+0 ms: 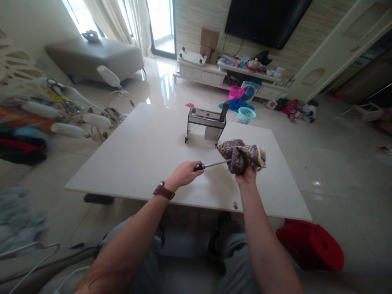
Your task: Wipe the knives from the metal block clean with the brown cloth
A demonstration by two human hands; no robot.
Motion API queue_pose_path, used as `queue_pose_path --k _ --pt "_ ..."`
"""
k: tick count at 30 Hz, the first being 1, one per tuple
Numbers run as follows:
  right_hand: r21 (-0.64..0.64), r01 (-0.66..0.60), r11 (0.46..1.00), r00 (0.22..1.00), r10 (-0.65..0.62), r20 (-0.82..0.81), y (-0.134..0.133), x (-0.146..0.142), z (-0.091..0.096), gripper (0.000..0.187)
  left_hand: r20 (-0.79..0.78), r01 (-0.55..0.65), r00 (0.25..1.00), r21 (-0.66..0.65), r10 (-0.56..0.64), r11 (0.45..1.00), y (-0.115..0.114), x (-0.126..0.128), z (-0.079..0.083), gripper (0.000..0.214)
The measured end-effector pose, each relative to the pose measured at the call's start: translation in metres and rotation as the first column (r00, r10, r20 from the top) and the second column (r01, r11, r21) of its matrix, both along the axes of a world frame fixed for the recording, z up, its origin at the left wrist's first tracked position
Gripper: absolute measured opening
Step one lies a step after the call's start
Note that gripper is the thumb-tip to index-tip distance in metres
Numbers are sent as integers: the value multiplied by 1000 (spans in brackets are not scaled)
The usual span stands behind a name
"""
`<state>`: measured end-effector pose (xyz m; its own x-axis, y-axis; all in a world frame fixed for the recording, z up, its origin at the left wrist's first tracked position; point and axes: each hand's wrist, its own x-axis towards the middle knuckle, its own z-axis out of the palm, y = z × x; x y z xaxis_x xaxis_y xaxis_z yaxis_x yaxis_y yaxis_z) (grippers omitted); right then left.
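Observation:
My left hand [183, 173] is closed round the black handle of a thin metal rod-like tool [214, 164], which points right above the white table [137, 159]. The far end of the tool is buried in a brown patterned cloth [241, 155]. My right hand [246, 176] grips that cloth from below, bunched around the tool; its fingers are mostly hidden by the fabric. A grey metal knife rack [206, 121] with one black handle sticking up stands on the table just behind the cloth.
A red bag [310, 245] lies on the floor at the table's right front corner. Cluttered racks with white handles [67, 118] stand left. A grey sofa [94, 55], TV cabinet [232, 75] and plastic baskets [245, 115] are beyond the table.

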<state>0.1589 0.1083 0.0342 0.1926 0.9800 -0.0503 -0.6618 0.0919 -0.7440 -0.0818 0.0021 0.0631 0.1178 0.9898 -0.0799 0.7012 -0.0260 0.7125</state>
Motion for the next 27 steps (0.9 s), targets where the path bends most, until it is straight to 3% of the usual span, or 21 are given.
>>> queue_pose_path --k 7,15,22,27 --pt "-69 84 994 996 -84 2 11 14 -12 23 5 -20 1000 -19 21 1000 0 -4 -1 25" --pt "-79 -22 997 998 26 51 -1 -8 -21 29 203 -54 977 -41 61 998 3 8 -6 28" --pt "-34 -145 989 980 149 135 -37 -57 -26 50 544 18 837 -132 57 991 9 20 -25 28" --pt "89 -196 977 957 171 234 -52 -72 -17 64 643 27 759 -192 105 981 16 25 -42 11"
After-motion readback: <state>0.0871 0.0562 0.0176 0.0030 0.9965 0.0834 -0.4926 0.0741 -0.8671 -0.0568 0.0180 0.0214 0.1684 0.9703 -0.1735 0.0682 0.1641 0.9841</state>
